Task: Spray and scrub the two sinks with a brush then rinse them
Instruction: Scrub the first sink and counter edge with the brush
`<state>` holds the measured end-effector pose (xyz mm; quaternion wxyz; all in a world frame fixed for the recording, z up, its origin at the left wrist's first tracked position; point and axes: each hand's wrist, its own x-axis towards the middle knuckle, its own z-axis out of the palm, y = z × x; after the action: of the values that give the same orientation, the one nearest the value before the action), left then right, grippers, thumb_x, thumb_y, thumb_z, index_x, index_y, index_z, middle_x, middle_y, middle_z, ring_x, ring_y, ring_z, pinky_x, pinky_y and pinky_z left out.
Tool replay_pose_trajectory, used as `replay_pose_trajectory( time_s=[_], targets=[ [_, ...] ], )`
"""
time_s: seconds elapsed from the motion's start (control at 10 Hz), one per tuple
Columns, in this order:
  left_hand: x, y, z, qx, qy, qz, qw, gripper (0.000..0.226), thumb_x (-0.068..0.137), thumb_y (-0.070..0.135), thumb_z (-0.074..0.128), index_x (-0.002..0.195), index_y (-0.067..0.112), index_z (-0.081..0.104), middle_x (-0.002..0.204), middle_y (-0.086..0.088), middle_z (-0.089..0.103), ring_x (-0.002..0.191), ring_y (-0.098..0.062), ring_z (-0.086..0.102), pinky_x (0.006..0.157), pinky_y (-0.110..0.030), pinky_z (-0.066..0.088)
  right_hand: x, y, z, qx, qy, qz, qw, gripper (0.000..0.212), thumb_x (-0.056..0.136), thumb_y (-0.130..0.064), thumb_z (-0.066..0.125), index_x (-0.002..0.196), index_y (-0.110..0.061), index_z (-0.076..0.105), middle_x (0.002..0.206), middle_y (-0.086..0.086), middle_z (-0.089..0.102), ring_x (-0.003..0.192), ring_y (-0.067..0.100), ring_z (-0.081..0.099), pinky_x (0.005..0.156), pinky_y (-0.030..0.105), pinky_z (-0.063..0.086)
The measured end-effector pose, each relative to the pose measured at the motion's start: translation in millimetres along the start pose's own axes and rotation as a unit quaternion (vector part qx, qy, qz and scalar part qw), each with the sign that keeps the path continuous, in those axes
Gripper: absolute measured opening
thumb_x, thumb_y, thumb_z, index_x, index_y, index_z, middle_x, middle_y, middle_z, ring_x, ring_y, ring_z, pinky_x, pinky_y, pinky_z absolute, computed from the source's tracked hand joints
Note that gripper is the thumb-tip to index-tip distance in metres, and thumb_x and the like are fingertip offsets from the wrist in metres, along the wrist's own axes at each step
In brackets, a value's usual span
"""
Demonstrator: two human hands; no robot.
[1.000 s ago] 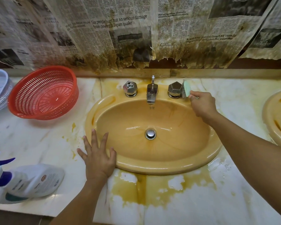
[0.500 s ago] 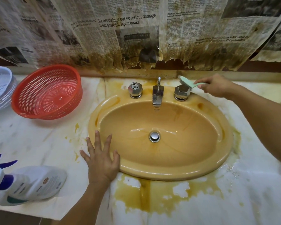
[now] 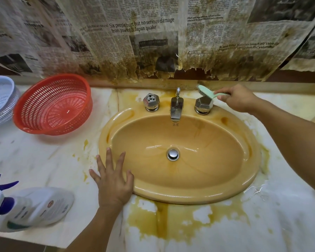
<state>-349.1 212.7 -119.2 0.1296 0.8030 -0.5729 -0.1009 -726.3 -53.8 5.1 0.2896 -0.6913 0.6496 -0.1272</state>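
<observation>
A yellow oval sink (image 3: 178, 195) fills the centre of the frame, set in a white marble counter (image 3: 44, 160) stained brown below it. The left hand (image 3: 113, 180) lies flat at lower centre, fingers straight and spread, on the sink's near-left rim, holding nothing. At upper right the right hand (image 3: 238, 99) curls its fingers round the handle of a pale green brush (image 3: 207, 92), whose head sits just above the right tap knob (image 3: 203, 104). A spray bottle (image 3: 35, 208) lies on its side at lower left. A red basket (image 3: 53, 106) stands at upper left, stained newspaper (image 3: 144, 33) covering the wall above.
</observation>
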Motion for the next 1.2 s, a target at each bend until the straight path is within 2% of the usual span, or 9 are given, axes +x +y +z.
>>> replay_pose_trajectory(
  time_s=[0.2,0.3,0.4,0.6,0.7,0.9,1.0,1.1,1.2],
  targets=[
    [0,0,1,-0.001,-0.001,-0.001,1.0,0.069,0.089,0.053,0.03,0.156,0.038,0.037,0.173,0.002,0.0,0.157,-0.032,-0.012,0.12,-0.071,-0.001,-4,15,-23,0.033,-0.054,0.027,0.998,0.021,0.102,-0.025,0.062,0.116,-0.039,0.071,0.087,0.01,0.059,0.071,0.021,0.046,0.064,0.033,0.04],
    [1,0,1,-0.001,0.001,-0.001,1.0,0.069,0.089,0.053,0.03,0.156,0.038,0.037,0.173,0.003,0.0,0.158,-0.031,-0.012,0.12,-0.071,-0.002,-5,14,-12,0.009,-0.025,0.012,1.0,0.023,0.103,-0.027,0.06,0.122,-0.032,0.072,0.108,0.012,0.068,0.08,0.023,0.054,0.072,0.034,0.044],
    [1,0,1,0.001,0.002,-0.003,1.0,0.069,0.089,0.052,0.03,0.156,0.038,0.037,0.173,0.003,0.001,0.158,-0.031,-0.012,0.12,-0.071,-0.001,-5,10,3,-0.005,0.021,-0.004,1.0,0.03,0.103,-0.026,0.059,0.131,-0.022,0.069,0.139,0.007,0.063,0.119,0.029,0.058,0.095,0.032,0.042],
    [0,0,1,0.002,0.002,-0.002,1.0,0.07,0.089,0.053,0.029,0.157,0.037,0.037,0.173,0.003,0.001,0.158,-0.032,-0.011,0.12,-0.071,-0.002,4,29,-15,-0.021,-0.017,0.002,1.0,0.025,0.105,-0.02,0.056,0.124,-0.025,0.07,0.094,0.005,0.071,0.089,0.027,0.06,0.076,0.035,0.045],
    [1,0,1,0.001,0.002,-0.001,1.0,0.07,0.089,0.053,0.029,0.157,0.037,0.037,0.173,0.003,0.001,0.158,-0.032,-0.011,0.12,-0.071,-0.002,16,30,-25,-0.073,-0.018,-0.013,0.997,0.025,0.105,-0.022,0.056,0.124,-0.029,0.07,0.094,0.0,0.072,0.095,0.031,0.064,0.078,0.038,0.049],
    [1,0,1,0.005,0.001,-0.001,1.0,0.069,0.089,0.052,0.03,0.156,0.037,0.036,0.173,0.003,0.0,0.158,-0.032,-0.011,0.12,-0.07,-0.002,48,-6,-18,-0.26,-0.027,-0.15,0.953,0.028,0.104,-0.032,0.055,0.129,-0.041,0.066,0.126,-0.006,0.069,0.113,0.023,0.052,0.091,0.042,0.035],
    [1,-1,2,0.002,0.004,0.002,1.0,0.068,0.089,0.052,0.03,0.156,0.037,0.037,0.173,0.003,0.0,0.158,-0.031,-0.011,0.12,-0.07,-0.001,59,-29,-19,-0.378,-0.056,-0.216,0.899,0.029,0.104,-0.035,0.053,0.13,-0.043,0.063,0.125,-0.015,0.065,0.101,0.013,0.039,0.084,0.039,0.03],
    [1,-2,2,0.004,0.002,0.002,1.0,0.068,0.09,0.052,0.03,0.156,0.038,0.036,0.173,0.004,-0.001,0.158,-0.031,-0.013,0.12,-0.07,-0.002,66,-41,-37,-0.401,-0.101,-0.217,0.884,0.027,0.102,-0.036,0.057,0.126,-0.044,0.066,0.117,-0.017,0.067,0.107,0.015,0.046,0.089,0.039,0.034],
    [2,-1,2,0.002,0.003,0.001,1.0,0.068,0.09,0.052,0.03,0.156,0.037,0.037,0.173,0.004,0.0,0.158,-0.031,-0.012,0.12,-0.07,-0.001,69,-41,-56,-0.369,-0.127,-0.189,0.901,0.026,0.101,-0.028,0.062,0.122,-0.039,0.071,0.093,-0.021,0.061,0.095,0.014,0.048,0.084,0.033,0.034]
  ],
)
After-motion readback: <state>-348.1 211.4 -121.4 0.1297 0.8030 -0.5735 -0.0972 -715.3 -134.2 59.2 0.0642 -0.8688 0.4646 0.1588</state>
